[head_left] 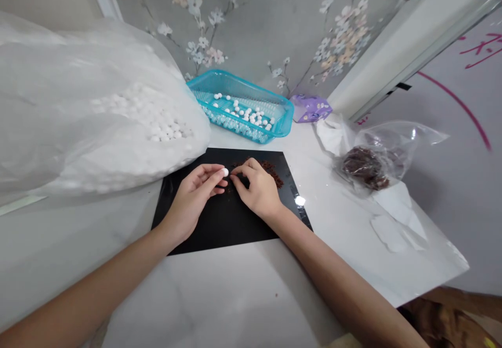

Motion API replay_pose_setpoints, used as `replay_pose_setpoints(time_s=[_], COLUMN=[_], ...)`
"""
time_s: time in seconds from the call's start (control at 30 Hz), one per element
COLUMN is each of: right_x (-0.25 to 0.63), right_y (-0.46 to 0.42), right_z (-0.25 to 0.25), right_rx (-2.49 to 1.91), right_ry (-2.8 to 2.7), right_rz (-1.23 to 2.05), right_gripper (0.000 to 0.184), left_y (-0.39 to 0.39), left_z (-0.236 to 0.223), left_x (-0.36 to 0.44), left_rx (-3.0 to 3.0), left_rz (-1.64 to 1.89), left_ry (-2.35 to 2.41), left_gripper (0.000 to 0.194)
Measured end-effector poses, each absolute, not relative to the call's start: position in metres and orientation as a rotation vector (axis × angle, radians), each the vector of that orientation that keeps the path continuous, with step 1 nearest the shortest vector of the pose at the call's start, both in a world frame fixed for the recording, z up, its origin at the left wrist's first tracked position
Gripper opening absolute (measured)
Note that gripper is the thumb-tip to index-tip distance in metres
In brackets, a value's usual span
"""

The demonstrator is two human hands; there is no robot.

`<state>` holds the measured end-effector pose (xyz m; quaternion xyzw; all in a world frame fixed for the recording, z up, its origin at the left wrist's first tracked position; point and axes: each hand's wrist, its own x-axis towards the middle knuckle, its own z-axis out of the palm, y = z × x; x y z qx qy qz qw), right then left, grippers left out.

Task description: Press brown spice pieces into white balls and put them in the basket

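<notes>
Between the thumb and fingers of my left hand (pixel 198 196) is a small white ball (pixel 225 172). My right hand (pixel 257 188) is just right of the ball, thumb and forefinger pinched together; whatever they hold is too small to make out. Both hands are over a black mat (pixel 231 228). A loose pile of reddish-brown bits (pixel 272 173) lies on the mat behind my right hand, which partly hides it. Beyond the mat stands a blue plastic basket (pixel 283 126) with several similar white balls inside.
A large translucent bag (pixel 98 144) full of white balls bulges at the left, reaching the mat's edge. A purple packet (pixel 311 108) lies right of the basket. Farther right are a clear bag of brown material (pixel 364 167) and crumpled white paper (pixel 396 207) near the table edge.
</notes>
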<state>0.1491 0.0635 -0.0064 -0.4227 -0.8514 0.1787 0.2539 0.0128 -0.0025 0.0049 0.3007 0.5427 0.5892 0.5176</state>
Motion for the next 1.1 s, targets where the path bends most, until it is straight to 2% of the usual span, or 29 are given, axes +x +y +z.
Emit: replay_pose_setpoints(time_s=[0.13,0.3,0.67,1.1], right_x=[0.150,0.151,0.153,0.155], right_y=[0.061,0.052,0.050,0.050], right_z=[-0.009,-0.011,-0.012,-0.013], right_rx=[-1.035,-0.904,-0.799,-0.764], right_ry=[-2.140,-1.855,-1.909,-1.960], right_rz=[0.494,0.354,0.219,0.257], right_gripper=[0.012,0.009,0.013,0.015], left_y=[-0.003,-0.005,-0.004,-0.004], left_z=[0.005,0.007,0.002,0.002], left_x=[0.012,0.013,0.011,0.012], left_rx=[0.743,0.770,0.825,0.808], left_rz=[1.413,1.365,1.323,1.337], left_ry=[1.299,1.300,1.300,1.307], left_gripper=[0.026,0.027,0.019,0.018])
